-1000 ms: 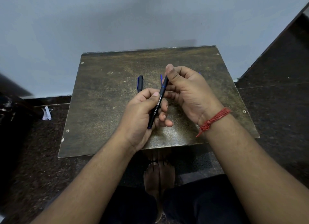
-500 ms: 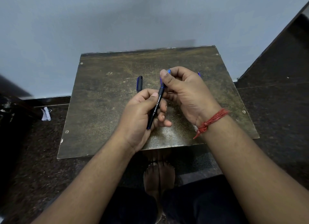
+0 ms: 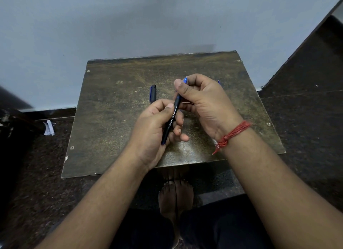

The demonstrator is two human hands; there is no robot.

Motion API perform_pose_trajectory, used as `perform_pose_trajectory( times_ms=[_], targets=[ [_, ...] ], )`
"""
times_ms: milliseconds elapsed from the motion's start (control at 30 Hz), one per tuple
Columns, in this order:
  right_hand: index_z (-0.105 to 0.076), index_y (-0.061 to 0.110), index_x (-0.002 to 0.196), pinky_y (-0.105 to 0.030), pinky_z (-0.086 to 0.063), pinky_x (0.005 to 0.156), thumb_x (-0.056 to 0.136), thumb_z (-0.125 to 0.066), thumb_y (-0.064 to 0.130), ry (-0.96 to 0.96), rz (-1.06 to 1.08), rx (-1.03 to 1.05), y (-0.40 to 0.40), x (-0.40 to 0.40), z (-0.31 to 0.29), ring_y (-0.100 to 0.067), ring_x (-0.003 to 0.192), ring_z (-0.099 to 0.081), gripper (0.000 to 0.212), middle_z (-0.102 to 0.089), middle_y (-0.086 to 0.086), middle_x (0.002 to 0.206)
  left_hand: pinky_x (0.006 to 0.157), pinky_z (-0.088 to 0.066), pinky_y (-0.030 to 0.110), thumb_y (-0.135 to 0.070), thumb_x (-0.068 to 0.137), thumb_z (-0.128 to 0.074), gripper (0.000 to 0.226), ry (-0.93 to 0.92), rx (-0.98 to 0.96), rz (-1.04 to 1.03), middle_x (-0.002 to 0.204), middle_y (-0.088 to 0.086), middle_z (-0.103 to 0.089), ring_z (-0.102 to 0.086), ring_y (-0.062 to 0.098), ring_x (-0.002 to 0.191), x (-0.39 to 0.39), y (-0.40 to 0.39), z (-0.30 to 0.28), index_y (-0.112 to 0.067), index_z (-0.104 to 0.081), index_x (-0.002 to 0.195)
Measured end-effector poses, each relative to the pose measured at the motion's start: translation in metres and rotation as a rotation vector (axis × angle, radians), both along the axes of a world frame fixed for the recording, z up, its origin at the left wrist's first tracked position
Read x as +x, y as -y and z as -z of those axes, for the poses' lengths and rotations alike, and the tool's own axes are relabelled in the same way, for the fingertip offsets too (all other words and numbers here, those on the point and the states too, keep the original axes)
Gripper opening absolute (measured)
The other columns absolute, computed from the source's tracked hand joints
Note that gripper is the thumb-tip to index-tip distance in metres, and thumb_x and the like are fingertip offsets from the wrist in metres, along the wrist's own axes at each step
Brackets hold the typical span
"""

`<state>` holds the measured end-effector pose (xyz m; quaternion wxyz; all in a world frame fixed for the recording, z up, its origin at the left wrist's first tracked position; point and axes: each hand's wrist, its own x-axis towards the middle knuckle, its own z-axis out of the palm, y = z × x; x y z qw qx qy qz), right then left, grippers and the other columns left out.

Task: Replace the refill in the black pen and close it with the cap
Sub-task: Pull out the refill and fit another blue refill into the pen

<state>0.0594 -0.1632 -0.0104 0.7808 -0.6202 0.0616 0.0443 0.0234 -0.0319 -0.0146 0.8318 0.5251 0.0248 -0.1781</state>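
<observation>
My left hand (image 3: 154, 130) grips the black pen barrel (image 3: 169, 122) with white lettering, tilted up to the right above the table. My right hand (image 3: 202, 100) pinches the pen's blue tip section (image 3: 185, 80) between thumb and fingers at the barrel's upper end. The black cap (image 3: 152, 92) with a blue clip lies on the table just beyond my left hand. A small blue piece (image 3: 219, 81) peeks out behind my right hand; most of it is hidden.
The worn brown table (image 3: 111, 118) stands against a pale wall. Dark floor surrounds it, with a scrap of white paper (image 3: 49, 128) at the left. My bare feet (image 3: 175, 193) show below the table's near edge.
My right thumb and fingers have shifted along the pen's tip end, and the blue tip section now shows above the thumb. The left hand and cap stay put.
</observation>
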Motion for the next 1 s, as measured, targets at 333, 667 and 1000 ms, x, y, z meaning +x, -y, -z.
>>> perform_pose_trajectory(
  times_ms=[333,667,1000],
  targets=[
    [-0.064,0.004,0.110,-0.027,-0.057,0.073,0.103,-0.053,0.019,-0.001,0.000,0.012,0.0012,-0.0012,-0.0001,-0.019,0.083,-0.071,0.020,-0.075,-0.008,0.096,0.043,-0.049,0.025,-0.012,0.103,-0.041,0.016,-0.016,-0.009,-0.023,0.062,0.004,-0.055,-0.045,0.010,0.046,0.0011,-0.0008,-0.0013,-0.006,-0.054,0.097],
    [-0.058,0.011,0.086,-0.026,-0.055,0.062,0.093,-0.067,0.014,0.014,0.038,0.010,-0.0003,0.0003,0.0000,-0.010,0.060,-0.064,0.011,-0.066,0.003,0.066,0.044,-0.049,0.026,-0.011,0.102,-0.041,0.015,-0.014,-0.017,-0.008,0.063,0.005,-0.056,-0.044,0.012,0.048,0.0009,0.0001,0.0013,-0.003,-0.054,0.104],
    [-0.065,0.003,0.108,-0.030,-0.056,0.074,0.100,-0.056,0.009,0.018,-0.010,0.036,0.0041,0.0000,0.0008,-0.023,0.085,-0.069,0.014,-0.075,-0.008,0.090,0.044,-0.049,0.025,-0.012,0.103,-0.040,0.019,-0.019,-0.023,-0.012,0.063,0.004,-0.056,-0.045,0.010,0.046,0.0013,-0.0015,-0.0001,-0.002,-0.057,0.102]
  ],
)
